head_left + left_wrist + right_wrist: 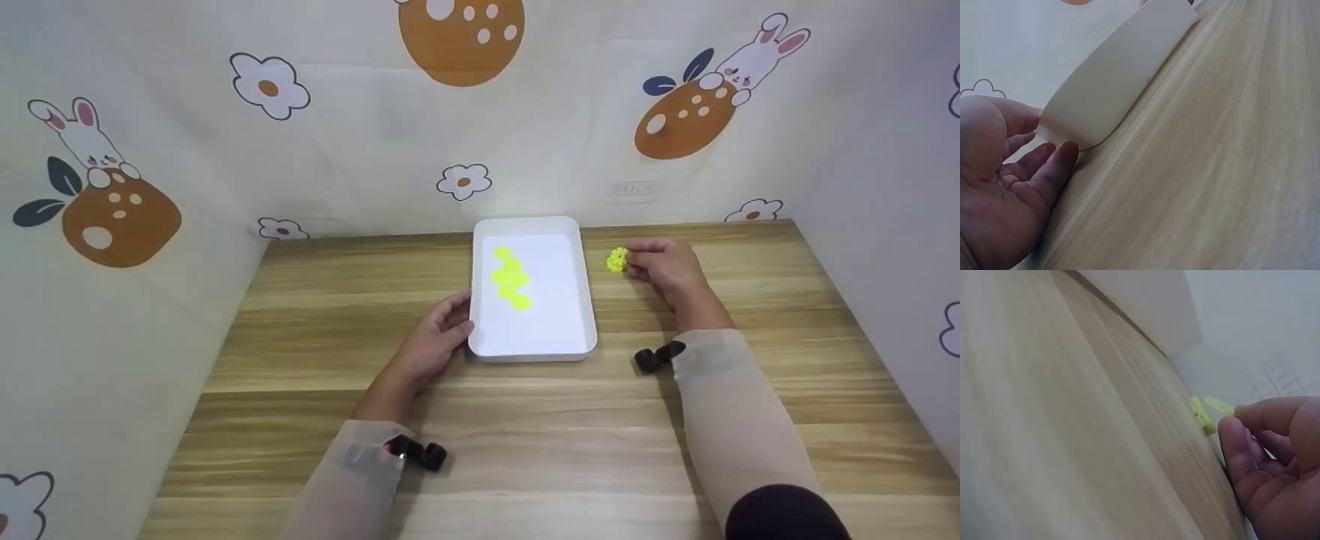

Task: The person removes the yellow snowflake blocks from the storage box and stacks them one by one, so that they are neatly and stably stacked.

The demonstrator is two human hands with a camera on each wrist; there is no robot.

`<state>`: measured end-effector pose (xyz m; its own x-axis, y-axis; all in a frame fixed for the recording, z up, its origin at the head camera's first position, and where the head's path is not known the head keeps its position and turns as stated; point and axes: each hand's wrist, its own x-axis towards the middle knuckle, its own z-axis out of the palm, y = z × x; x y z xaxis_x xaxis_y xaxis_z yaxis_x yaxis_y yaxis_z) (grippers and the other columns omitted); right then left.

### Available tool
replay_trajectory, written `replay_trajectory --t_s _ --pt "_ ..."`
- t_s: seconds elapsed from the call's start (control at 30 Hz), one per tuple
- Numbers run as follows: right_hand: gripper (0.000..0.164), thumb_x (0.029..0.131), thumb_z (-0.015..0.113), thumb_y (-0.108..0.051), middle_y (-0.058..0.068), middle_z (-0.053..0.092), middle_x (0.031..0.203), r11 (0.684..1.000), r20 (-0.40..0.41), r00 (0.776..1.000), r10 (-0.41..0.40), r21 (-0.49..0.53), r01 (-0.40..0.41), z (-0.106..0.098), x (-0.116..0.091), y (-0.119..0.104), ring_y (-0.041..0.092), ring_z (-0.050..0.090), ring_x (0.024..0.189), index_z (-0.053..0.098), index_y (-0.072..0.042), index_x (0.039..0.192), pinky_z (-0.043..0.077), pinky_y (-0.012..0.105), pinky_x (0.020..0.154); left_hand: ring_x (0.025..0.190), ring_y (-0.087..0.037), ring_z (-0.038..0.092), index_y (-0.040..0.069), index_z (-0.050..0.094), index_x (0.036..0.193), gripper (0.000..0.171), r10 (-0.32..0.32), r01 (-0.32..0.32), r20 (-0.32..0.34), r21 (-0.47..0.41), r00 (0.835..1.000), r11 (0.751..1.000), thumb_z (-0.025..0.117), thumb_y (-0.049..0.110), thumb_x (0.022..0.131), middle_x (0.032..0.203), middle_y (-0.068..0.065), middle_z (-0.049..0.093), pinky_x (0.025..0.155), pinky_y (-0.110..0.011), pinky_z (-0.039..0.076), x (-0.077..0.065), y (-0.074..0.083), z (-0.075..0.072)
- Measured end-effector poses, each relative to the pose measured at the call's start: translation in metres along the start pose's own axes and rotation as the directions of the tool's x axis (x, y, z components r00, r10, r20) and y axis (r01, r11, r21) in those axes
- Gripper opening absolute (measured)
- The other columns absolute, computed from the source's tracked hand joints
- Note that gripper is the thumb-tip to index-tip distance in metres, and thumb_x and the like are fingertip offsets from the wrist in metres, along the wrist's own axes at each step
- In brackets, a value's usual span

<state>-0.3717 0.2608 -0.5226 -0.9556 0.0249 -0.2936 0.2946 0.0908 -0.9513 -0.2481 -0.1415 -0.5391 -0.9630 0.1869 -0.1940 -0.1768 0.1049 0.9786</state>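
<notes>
A shallow white tray (551, 322) stands on the table, with several bright yellow discs (510, 276) lying in its left half. My left hand (437, 336) holds the tray's left side near its front corner; in the left wrist view the thumb (1066, 154) and bent fingers are against its wall. To the right of the tray, my right hand (670, 271) pinches a yellow snowflake disc (1219, 405) between thumb and forefinger. More yellow snowflake discs (1201, 416) show close beside it, low over the tabletop in the right wrist view.
The wood-grain table (525, 450) meets a pale curtain (360, 150) printed with rabbits, fruit and flowers, which rises right behind the tray and along both sides. A small black camera sits on each wrist over a light sleeve (742, 405).
</notes>
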Motion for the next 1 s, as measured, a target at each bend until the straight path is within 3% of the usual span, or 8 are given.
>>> replay_trajectory --t_s 0.3,0.63,1.0 --pt "0.04 0.097 0.074 -0.003 -0.005 0.077 0.098 0.997 -0.028 1.0 -0.012 -0.075 0.01 0.004 -0.0015 -0.001 0.004 0.075 0.077 0.067 0.009 0.135 0.065 0.019 0.08 0.156 -0.027 0.045 0.015 0.043 0.163 0.058 -0.016 0.016 -0.004 0.008 1.0 1.0 0.061 0.013 0.108 0.169 -0.009 0.046 0.13 -0.046 0.04 -0.001 0.0003 -0.0003" --pt "0.039 0.099 0.073 -0.009 0.016 0.071 0.129 0.983 -0.039 0.999 -0.006 -0.182 -0.001 0.0035 -0.0042 -0.0018 0.001 0.076 0.078 0.068 0.006 0.134 0.065 0.019 0.083 0.156 -0.028 0.046 0.012 0.042 0.164 0.059 -0.004 0.004 0.007 -0.005 1.0 1.0 0.06 0.011 0.108 0.169 -0.009 0.044 0.129 -0.045 0.041 -0.0006 0.0009 0.0004" --pt "0.04 0.1 0.072 -0.009 0.007 0.075 0.113 0.987 -0.034 0.999 -0.002 -0.159 -0.003 0.0035 -0.0045 -0.0011 0.003 0.077 0.08 0.067 0.009 0.135 0.066 0.021 0.084 0.154 -0.029 0.048 0.011 0.042 0.163 0.059 0.008 -0.008 -0.008 -0.013 1.0 1.0 0.061 0.008 0.107 0.169 -0.009 0.045 0.127 -0.046 0.044 -0.0004 0.0006 0.0016"
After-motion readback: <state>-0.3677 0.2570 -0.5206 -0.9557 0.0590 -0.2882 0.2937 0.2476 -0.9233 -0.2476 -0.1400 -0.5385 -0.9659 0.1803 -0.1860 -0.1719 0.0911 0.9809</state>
